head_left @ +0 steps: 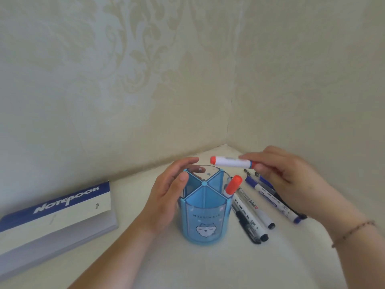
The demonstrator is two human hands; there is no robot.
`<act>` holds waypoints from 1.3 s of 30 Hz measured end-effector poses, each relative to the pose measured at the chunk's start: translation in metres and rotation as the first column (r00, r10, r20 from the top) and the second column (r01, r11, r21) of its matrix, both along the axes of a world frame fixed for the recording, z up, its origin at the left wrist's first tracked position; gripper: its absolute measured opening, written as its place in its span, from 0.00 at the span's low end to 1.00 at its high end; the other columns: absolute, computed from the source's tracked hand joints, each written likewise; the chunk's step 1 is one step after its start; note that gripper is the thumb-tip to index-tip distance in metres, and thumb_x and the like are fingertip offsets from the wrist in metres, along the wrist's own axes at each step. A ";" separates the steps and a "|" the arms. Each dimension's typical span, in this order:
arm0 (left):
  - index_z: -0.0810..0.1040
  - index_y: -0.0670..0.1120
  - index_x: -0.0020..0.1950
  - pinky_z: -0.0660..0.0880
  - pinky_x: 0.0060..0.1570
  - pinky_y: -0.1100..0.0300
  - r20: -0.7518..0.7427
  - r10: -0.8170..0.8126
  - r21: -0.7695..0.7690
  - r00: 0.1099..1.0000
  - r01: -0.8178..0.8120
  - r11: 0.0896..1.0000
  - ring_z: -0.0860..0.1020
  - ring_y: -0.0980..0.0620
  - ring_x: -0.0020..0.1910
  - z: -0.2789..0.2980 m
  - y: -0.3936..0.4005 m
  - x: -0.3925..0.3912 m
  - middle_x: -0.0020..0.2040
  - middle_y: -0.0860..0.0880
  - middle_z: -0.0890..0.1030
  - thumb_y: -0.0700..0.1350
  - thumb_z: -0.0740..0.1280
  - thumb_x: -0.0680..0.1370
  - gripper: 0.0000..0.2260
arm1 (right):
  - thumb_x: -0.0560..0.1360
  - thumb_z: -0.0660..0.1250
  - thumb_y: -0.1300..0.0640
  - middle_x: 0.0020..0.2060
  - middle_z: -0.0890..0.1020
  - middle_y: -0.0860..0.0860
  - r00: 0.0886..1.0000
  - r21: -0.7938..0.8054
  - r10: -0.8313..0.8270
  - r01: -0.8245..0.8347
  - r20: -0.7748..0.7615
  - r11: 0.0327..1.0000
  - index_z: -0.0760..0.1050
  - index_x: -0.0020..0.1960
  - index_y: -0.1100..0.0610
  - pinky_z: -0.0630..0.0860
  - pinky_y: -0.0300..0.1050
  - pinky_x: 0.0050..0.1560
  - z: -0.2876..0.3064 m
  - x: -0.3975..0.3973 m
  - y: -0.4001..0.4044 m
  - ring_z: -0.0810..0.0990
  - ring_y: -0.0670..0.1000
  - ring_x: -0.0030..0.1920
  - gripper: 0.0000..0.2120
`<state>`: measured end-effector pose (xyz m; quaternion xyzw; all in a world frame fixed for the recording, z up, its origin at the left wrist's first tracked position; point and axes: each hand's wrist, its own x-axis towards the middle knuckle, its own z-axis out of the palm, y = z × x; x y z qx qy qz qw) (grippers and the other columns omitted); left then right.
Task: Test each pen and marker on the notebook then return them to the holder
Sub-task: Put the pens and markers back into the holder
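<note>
Marker held over the holder, spare pens lying alongside

The right hand (pixel 289 174) pinches a red-capped marker (pixel 231 162) level above the blue holder (pixel 205 217); the left hand (pixel 166 197), fingers loosely spread, cups its rim. One red marker (pixel 233 187) stands inside. Loose pens (pixel 260 207) crowd the holder's right; the closed notebook (pixel 56 213) lies left.

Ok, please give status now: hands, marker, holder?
Left hand open, cupping holder. Right hand pinches red marker, level above holder. Another red marker in holder. Pens on table, nothing blocking.
</note>
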<state>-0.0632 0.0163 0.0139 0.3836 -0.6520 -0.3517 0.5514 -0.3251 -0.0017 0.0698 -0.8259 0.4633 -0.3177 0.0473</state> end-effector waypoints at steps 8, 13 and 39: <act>0.76 0.46 0.64 0.74 0.59 0.40 0.001 0.041 -0.007 0.999 -0.041 0.999 0.80 0.44 0.56 0.002 0.000 0.000 0.54 0.46 0.83 0.57 0.56 0.78 0.22 | 0.62 0.57 0.82 0.58 0.76 0.52 0.936 -0.302 0.331 -0.353 -0.124 0.886 0.83 0.54 0.53 0.69 0.37 0.58 0.022 0.017 0.012 0.69 0.53 0.61 0.33; 0.76 0.47 0.64 0.74 0.59 0.40 0.022 0.046 -0.010 0.999 -0.046 0.999 0.80 0.45 0.56 0.002 -0.001 0.002 0.54 0.47 0.83 0.58 0.56 0.78 0.22 | 0.63 0.55 0.80 0.68 0.74 0.56 0.513 -0.165 0.504 -0.568 0.695 0.806 0.74 0.65 0.53 0.63 0.60 0.71 0.019 0.023 0.017 0.63 0.56 0.75 0.37; 0.77 0.48 0.62 0.75 0.49 0.56 -0.009 0.065 -0.083 0.998 -0.066 0.994 0.77 0.46 0.51 0.007 0.002 0.002 0.53 0.47 0.79 0.55 0.61 0.75 0.20 | 0.80 0.61 0.61 0.39 0.80 0.47 0.559 0.065 -0.115 0.107 0.821 0.992 0.59 0.70 0.45 0.80 0.47 0.32 0.013 0.023 0.015 0.81 0.49 0.30 0.23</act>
